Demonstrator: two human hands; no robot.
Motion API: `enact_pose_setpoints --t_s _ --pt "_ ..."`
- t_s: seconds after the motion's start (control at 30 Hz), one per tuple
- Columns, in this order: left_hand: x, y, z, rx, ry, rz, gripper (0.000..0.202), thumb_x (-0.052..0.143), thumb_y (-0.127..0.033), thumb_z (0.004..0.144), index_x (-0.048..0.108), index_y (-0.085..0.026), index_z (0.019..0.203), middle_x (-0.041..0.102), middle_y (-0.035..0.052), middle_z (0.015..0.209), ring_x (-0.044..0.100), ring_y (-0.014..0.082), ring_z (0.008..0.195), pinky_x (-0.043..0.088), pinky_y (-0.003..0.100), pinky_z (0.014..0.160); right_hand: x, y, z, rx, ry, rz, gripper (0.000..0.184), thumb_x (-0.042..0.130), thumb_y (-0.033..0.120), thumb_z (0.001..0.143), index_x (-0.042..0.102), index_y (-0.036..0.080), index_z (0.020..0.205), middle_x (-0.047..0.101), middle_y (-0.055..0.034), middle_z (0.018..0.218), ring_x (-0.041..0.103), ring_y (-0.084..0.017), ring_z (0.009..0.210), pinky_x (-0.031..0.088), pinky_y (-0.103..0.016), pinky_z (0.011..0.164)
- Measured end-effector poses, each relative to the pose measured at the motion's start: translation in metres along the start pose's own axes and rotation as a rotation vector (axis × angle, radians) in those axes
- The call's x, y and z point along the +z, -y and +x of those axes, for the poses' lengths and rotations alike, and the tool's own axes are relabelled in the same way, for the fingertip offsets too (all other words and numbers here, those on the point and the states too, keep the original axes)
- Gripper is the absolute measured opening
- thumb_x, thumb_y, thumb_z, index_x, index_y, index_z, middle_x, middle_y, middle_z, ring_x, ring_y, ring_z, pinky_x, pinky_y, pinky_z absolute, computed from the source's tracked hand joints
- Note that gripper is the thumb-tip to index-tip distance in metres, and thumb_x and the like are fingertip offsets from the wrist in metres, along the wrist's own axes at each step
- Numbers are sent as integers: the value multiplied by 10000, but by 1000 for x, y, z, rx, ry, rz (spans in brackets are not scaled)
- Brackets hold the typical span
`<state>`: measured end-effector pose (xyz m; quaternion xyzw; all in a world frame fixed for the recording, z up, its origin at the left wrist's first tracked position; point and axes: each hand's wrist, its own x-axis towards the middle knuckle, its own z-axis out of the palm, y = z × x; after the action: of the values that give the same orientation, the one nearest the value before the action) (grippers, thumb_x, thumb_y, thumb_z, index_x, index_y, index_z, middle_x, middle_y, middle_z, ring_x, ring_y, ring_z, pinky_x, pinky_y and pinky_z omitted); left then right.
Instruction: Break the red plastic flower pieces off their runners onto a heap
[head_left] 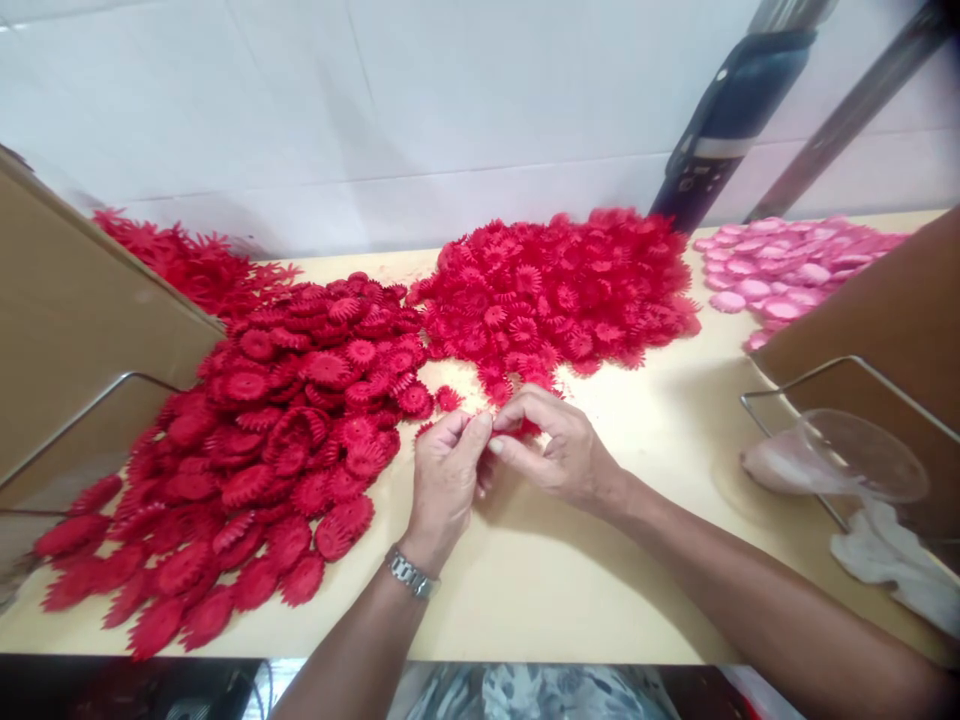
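Note:
My left hand [444,478], with a metal watch [411,573] on its wrist, meets my right hand [561,448] above the table at the middle. Both are closed, thumbs and forefingers pinched together at the tips. Between them shows a bit of a red fringed flower piece [529,428], mostly hidden by the fingers. Left of my hands lies a large heap of dark red, round fringed flower pieces [300,430]. Just beyond my fingertips spreads a heap of brighter red fringed flower pieces [559,290], and one loose red piece [448,398] lies between the heaps.
Red star-like cutouts [199,268] lie at the back left, behind a cardboard panel [97,290]. Pink discs [802,265] are at the back right. A brown panel [885,330], clear plastic cup [862,455] and white tissue [892,555] stand right. A dark blue cylinder [731,110] leans near the wall.

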<state>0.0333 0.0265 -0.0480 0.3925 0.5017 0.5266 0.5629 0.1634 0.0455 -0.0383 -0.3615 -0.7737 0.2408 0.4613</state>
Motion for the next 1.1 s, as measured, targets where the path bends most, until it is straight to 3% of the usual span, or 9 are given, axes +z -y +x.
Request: enact_pose_setpoints --t_s 0.13,0.27,0.47,0.63,0.73,0.87,0.97,1.03,1.1 --pt "-1 2 -1 31 36 72 337 561 -454 774 514 -169 600 459 -62 429 424 62 326 294 166 303 -2 -1 1 -14 6 -96 41 550 137 751 548 174 735 546 -14 670 502 -131 634 420 -268 591" --pt "-2 4 -1 49 63 137 360 510 -447 811 506 -162 590 471 -44 414 456 82 334 314 175 312 -4 -5 2 -117 28 -252 56 563 194 779 561 165 732 534 -13 649 469 -133 623 387 -276 596" --pt "-4 4 -1 -37 115 206 352 463 -481 821 500 -168 665 509 -35 415 468 91 324 315 166 302 -6 -16 3 -139 65 -244 87 539 143 797 570 156 717 541 -11 645 465 -118 601 367 -253 576" --pt "-3 0 0 -12 190 252 202 526 -348 797 502 -164 716 522 -42 473 508 95 384 400 182 366 -3 -18 1 -186 14 -351 141 491 104 782 532 168 663 546 -13 628 455 -125 592 356 -268 587" --pt "-1 -2 -1 9 166 231 138 523 -282 783 503 -163 716 511 -49 498 520 97 410 444 202 400 2 -14 -1 -116 -54 -300 138 468 101 769 496 169 651 529 -11 616 449 -119 569 363 -258 569" --pt "-1 -3 -3 -7 132 190 124 517 -261 777 506 -159 706 528 -48 493 521 97 394 438 201 379 -1 -13 2 155 -119 -143 141 439 116 778 459 178 653 498 14 588 447 -99 523 361 -221 510" --pt "-3 -4 -4 -1 95 147 135 525 -247 767 511 -152 673 571 -27 518 533 97 399 424 189 363 -15 -21 8 334 -254 -169 125 428 143 791 464 184 679 473 33 555 421 -91 470 334 -211 457" --pt "-3 -5 -3 -1 79 90 127 535 -233 756 523 -144 666 584 -18 526 538 97 402 433 191 373 -26 -28 11 324 -285 -298 115 446 149 785 489 183 684 487 30 559 422 -92 465 334 -219 464" --pt "-3 -7 -2 -21 77 16 115 550 -231 748 532 -141 677 592 -15 533 546 98 409 449 200 396 -32 -33 12 215 -205 -461 117 471 143 774 536 178 684 535 8 602 463 -106 513 361 -236 514"
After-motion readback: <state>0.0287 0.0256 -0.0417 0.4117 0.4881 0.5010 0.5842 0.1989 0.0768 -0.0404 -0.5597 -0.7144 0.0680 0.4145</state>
